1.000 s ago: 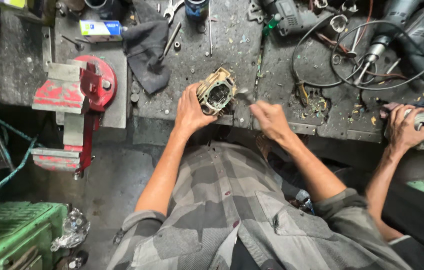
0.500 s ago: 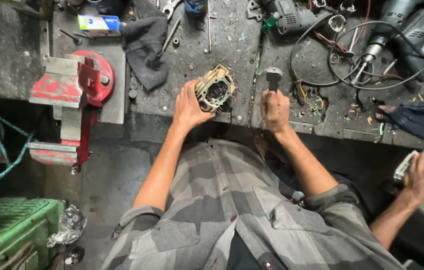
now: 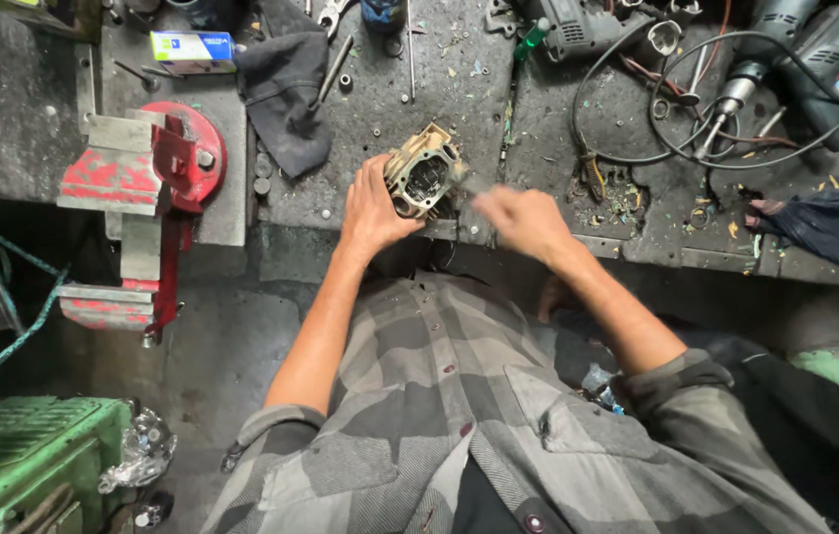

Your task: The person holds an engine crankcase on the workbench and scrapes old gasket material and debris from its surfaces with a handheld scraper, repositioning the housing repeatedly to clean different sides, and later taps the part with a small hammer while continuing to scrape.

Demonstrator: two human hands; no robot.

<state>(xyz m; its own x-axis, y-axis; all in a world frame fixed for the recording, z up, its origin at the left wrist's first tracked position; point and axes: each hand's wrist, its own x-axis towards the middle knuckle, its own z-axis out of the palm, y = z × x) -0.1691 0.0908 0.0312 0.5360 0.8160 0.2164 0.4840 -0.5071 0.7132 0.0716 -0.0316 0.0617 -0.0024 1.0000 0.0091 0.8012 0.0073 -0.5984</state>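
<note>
The left hand (image 3: 372, 210) clasps a tan metal casting (image 3: 422, 171) from its left side, fingers wrapped against its edge, holding it on the front of the grey workbench (image 3: 459, 89). The right hand (image 3: 523, 220) is just right of the casting, blurred; its fingers are curled in a fist-like grip around something thin that points toward the casting, though what it holds cannot be told. A red vise (image 3: 147, 188) is bolted at the bench's left corner. A dark rag (image 3: 286, 89) lies behind the left hand, and a small blue and white box (image 3: 192, 46) sits near it. Power drills (image 3: 786, 49) and tangled black cables (image 3: 657, 109) crowd the bench's right end, beside a blue cloth (image 3: 825, 227).
</note>
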